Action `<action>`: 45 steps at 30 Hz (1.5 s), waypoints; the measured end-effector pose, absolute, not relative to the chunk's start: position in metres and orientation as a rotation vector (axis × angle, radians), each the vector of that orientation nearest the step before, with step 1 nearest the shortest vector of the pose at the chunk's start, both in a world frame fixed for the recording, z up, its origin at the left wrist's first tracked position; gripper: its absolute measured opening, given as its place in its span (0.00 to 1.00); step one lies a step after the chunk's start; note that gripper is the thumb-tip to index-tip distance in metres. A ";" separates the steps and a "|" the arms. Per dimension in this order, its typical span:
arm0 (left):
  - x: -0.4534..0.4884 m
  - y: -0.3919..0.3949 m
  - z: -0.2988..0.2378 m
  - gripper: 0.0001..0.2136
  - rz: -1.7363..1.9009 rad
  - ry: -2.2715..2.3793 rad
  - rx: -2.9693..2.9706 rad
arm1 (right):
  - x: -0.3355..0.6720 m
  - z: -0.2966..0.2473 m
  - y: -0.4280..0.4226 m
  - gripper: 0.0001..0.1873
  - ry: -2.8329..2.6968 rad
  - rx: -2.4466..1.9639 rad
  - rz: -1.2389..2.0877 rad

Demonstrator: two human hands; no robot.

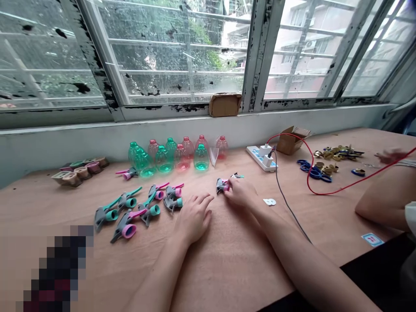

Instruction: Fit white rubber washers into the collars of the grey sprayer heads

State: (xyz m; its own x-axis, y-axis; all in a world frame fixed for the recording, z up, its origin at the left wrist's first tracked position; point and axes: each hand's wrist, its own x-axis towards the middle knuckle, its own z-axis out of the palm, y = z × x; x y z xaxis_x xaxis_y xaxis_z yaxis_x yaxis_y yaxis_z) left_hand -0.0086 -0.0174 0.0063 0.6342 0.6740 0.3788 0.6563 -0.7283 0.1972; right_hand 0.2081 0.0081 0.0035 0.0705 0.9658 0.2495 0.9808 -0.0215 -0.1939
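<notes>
My right hand [241, 193] is closed on a grey-and-pink trigger spray head [222, 185] at mid-table. Just beyond those fingers shows part of another piece with a teal tip [239, 176], mostly hidden by the hand. My left hand [194, 216] lies on the tabletop with its fingers stretched out and holds nothing. Closest to it is a grey spray head with a teal collar [173, 203]. Several more spray heads lie to the left, among them a large pink-collared one [125, 227] and a teal-collared one [106, 216].
Clear green bottles [201, 159] and pink bottles [182, 159] stand by the wall. Wrapped packs [81, 173] lie at left. On the right are a power strip [261, 158], red cable [320, 193], cardboard box [290, 143], blue-handled scissors [315, 172] and another person's arm [380, 197].
</notes>
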 end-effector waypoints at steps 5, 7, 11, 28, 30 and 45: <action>-0.011 -0.017 0.002 0.23 0.732 1.238 2.514 | 0.197 0.002 -0.007 0.11 -2.119 -1.477 0.170; -0.011 -0.016 0.000 0.25 0.771 1.191 2.404 | 0.191 0.001 -0.013 0.12 -2.135 -1.308 0.220; -0.011 -0.015 0.000 0.26 0.858 1.068 2.279 | 0.184 -0.003 -0.019 0.13 -2.157 -1.143 0.238; -0.011 -0.012 0.003 0.16 0.916 1.046 2.298 | 0.192 0.008 -0.027 0.16 -1.935 -1.205 0.270; -0.011 -0.012 0.001 0.13 0.912 1.084 2.279 | 0.193 0.008 -0.026 0.16 -1.957 -1.193 0.268; -0.010 -0.012 -0.002 0.12 0.912 1.199 2.238 | 0.192 0.009 -0.028 0.12 -2.156 -1.406 0.018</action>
